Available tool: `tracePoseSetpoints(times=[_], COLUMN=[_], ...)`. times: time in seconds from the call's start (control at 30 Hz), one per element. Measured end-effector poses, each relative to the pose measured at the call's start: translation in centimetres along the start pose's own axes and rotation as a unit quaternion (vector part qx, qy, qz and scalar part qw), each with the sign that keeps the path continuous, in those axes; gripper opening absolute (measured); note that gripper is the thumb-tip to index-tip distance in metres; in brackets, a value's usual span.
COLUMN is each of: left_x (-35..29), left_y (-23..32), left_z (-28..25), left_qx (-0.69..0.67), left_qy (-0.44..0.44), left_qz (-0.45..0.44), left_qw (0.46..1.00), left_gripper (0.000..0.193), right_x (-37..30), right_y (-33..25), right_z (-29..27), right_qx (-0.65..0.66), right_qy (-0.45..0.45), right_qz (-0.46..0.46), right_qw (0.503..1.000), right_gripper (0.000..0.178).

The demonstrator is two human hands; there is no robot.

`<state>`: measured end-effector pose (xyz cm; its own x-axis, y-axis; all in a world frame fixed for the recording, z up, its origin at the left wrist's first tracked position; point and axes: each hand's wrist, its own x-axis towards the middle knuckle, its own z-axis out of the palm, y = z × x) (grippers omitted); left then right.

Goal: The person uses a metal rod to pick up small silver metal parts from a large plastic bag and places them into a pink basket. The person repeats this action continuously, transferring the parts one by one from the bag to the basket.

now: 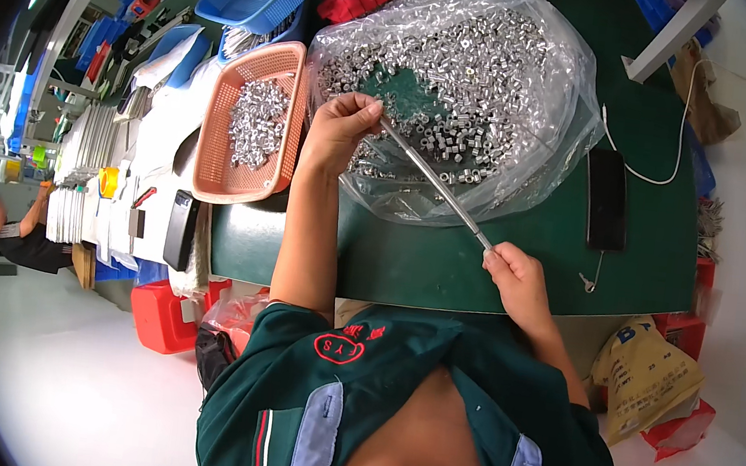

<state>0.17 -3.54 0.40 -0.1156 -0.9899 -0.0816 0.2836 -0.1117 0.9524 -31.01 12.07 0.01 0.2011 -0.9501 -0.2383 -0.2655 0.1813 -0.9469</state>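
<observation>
In the head view, work appears under way: a smaller lot of short metal sleeves [258, 126] sits in the salmon plastic basket [298, 84] just left of the left grip [341, 128], while a far larger lot lies loose on the clear plastic sheet [413, 206] beyond both grips; which lot is finished cannot be told. The slender metal rod [439, 185] slants between the hands above the sheet and the green bench [652, 239]. The left grip pinches its far end between thumb and fingers; the right grip [518, 281] pinches its near end likewise.
</observation>
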Motion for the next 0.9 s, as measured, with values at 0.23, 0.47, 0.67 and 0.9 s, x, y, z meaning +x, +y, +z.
tracePoseSetpoints(times=[0.23,0.47,0.67,0.9], left_x=[-1.1,-1.2,0.4,0.7], left_y=[2.1,-0.8,-1.5,-2.9], left_z=[3.1,4.6,4.6,4.8], left_qx=[0.130,0.135,0.555,0.602], left_qy=[-0.001,-0.042,-0.029,-0.008], left_qz=[0.050,0.027,0.159,0.190], left_qw=[0.990,0.990,0.816,0.776], left_gripper=[0.027,0.056,0.025,0.018], right_x=[0.1,0.4,0.4,0.2], right_y=[0.3,0.4,0.4,0.3], right_z=[0.0,-0.8,-0.9,-0.7], right_qx=[0.034,0.201,0.226,0.182], right_qy=[-0.002,-0.005,0.000,0.007], right_qz=[0.004,0.049,0.055,0.046], right_qw=[0.999,0.978,0.972,0.982], right_gripper=[0.022,0.021,0.022,0.022])
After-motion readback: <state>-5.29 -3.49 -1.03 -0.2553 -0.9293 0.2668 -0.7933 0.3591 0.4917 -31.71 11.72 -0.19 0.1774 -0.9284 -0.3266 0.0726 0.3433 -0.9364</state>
